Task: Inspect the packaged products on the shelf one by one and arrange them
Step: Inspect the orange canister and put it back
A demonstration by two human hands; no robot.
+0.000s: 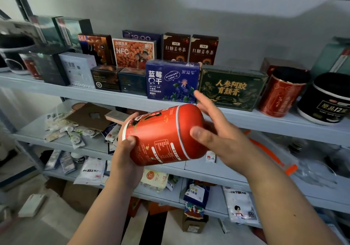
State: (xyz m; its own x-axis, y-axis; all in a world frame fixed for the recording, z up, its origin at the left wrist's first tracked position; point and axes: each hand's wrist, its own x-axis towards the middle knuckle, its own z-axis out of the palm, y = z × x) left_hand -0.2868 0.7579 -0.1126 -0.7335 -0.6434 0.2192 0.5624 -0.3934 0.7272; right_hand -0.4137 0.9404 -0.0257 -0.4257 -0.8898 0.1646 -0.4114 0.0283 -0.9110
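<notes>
Items I log, each placed against the blue box (172, 80) at the front edge of the upper shelf (56, 91):

1. White box (77, 69), well left of the blue box, upright on the same shelf.
2. Two small dark boxes (106, 78), just left of the blue box, side by side.
3. Orange box (133, 52) marked NFC, behind and left of the blue box.
4. Left hand (125, 161), below the blue box. Its grip is closed round the base end of the red canister (162, 135), thumb on the front face and fingers wrapped behind out of my sight.
5. Red canister, in the air in front of and below the blue box, clear of the shelf. It lies on its side, lid end raised toward the right.
6. Right hand (223, 140), below and right of the blue box. Its grip clamps the lid end, thumb pressed on the lid, fingers reaching up behind it.
7. Green box (231, 87) with gold lettering, touching the blue box's right side.
8. Red tin (280, 93), further right, upright.
9. Black tub (327, 99), furthest right.
</notes>
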